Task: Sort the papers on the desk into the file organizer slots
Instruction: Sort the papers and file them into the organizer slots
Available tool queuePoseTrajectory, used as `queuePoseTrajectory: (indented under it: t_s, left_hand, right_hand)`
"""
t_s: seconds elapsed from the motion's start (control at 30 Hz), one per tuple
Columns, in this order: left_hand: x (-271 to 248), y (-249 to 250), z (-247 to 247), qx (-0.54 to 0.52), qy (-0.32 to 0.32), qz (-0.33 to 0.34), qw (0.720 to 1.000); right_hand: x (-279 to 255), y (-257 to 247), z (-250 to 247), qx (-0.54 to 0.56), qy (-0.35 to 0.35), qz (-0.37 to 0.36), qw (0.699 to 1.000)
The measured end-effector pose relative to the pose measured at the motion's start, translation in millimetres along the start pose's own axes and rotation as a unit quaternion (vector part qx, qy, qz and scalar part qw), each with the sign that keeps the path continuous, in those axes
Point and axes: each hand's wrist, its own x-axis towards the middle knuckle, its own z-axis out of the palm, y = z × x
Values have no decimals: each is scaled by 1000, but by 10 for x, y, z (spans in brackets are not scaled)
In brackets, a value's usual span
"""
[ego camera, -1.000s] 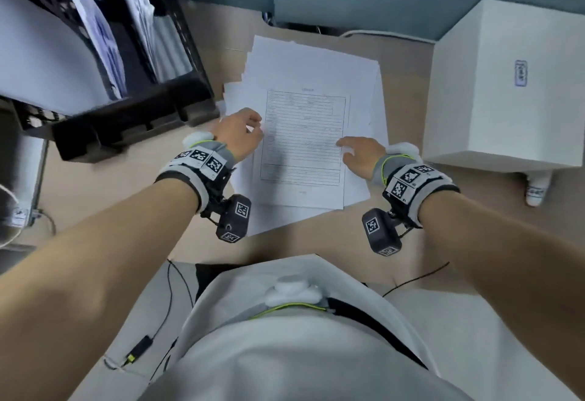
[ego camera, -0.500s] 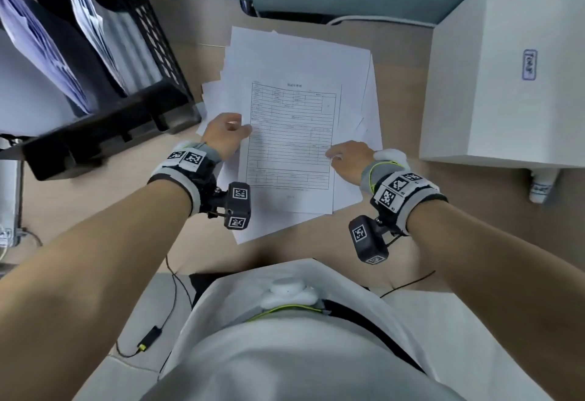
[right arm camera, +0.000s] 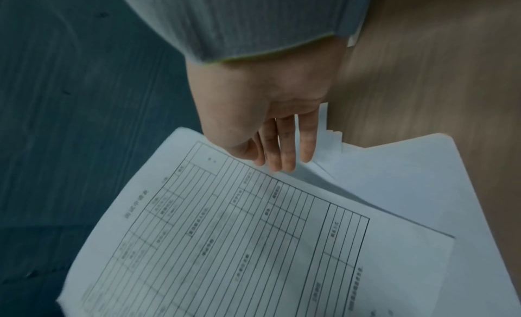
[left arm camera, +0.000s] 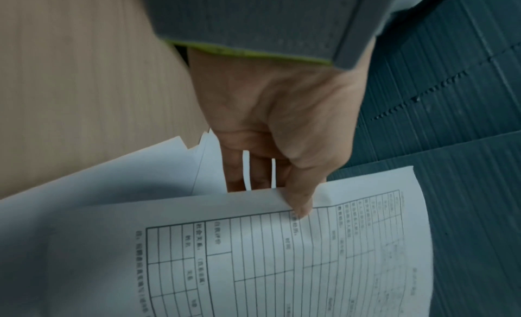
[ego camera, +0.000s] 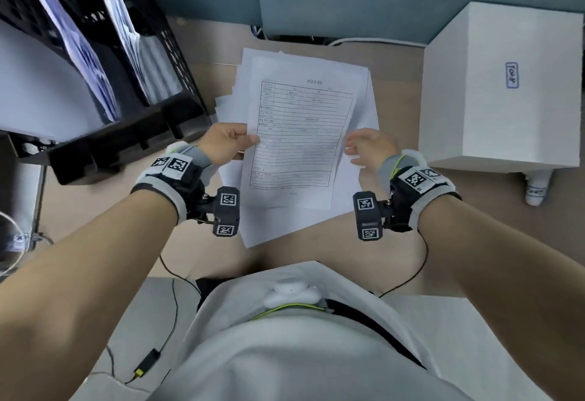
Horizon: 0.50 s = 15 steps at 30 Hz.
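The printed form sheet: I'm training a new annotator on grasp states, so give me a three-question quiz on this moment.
1. True or false: the left hand pinches the printed form sheet, thumb on top.
2. The right hand is: A) gripping the sheet, B) open beside its right edge, C) resting on the white box.
3. Fill in: the black file organizer stands to the person's ____.

Key: 1 true; 2 B; 3 left.
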Motion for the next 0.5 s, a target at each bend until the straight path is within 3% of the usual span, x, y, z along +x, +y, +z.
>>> queuePoseTrajectory:
  t_s: [0.17,0.4,0.5]
  left_hand:
    - [-183,5,-31,-24,32,20,999]
    - [-511,444,93,-3,35,121,992]
    - [-658,630,123,21,-8,173,985]
  right_hand:
    - [-298,-180,175,-23,-11,-45,999]
    - [-761,-723,598,-110,-141,-132,975]
    - [-883,-957,751,-119,-133,-164,970]
